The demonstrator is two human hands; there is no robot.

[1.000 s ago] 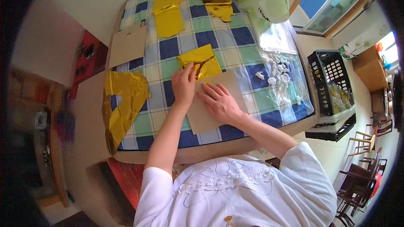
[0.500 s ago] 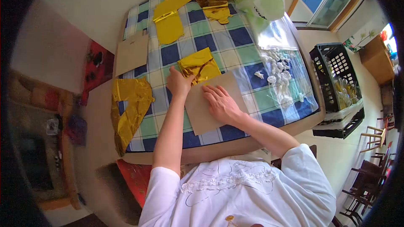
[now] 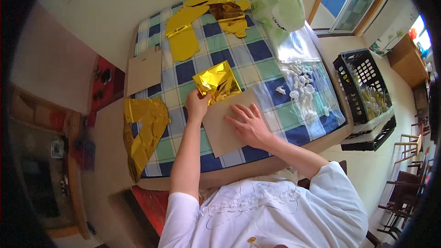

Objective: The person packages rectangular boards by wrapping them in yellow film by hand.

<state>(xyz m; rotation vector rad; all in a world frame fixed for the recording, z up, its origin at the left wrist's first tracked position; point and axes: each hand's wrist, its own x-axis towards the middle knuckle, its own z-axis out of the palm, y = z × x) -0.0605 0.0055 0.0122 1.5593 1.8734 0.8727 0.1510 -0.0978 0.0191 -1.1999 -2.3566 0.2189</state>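
Note:
A folded gold foil balloon (image 3: 217,81), shiny and creased, lies on the checked cloth just beyond a sheet of brown cardboard (image 3: 223,128). My left hand (image 3: 197,104) pinches the foil's lower left corner, its thumb on top. Spread flat on the cardboard, my right hand (image 3: 249,124) rests with its fingers apart, fingertips close to the sheet's far edge. The foil's near edge meets the cardboard's far edge.
More flat gold foil balloons lie at the far side (image 3: 182,41) and left edge (image 3: 144,128). Another cardboard sheet (image 3: 144,71) is at left. Clear plastic bags (image 3: 296,46) and white ribbon bundles (image 3: 303,89) are at right. A black crate (image 3: 363,82) stands beyond the bed's right edge.
The foil's far part has tilted up and catches more light, with my left hand now at its corner. My right hand's fingers have spread wider on the cardboard. The whole view has shifted slightly.

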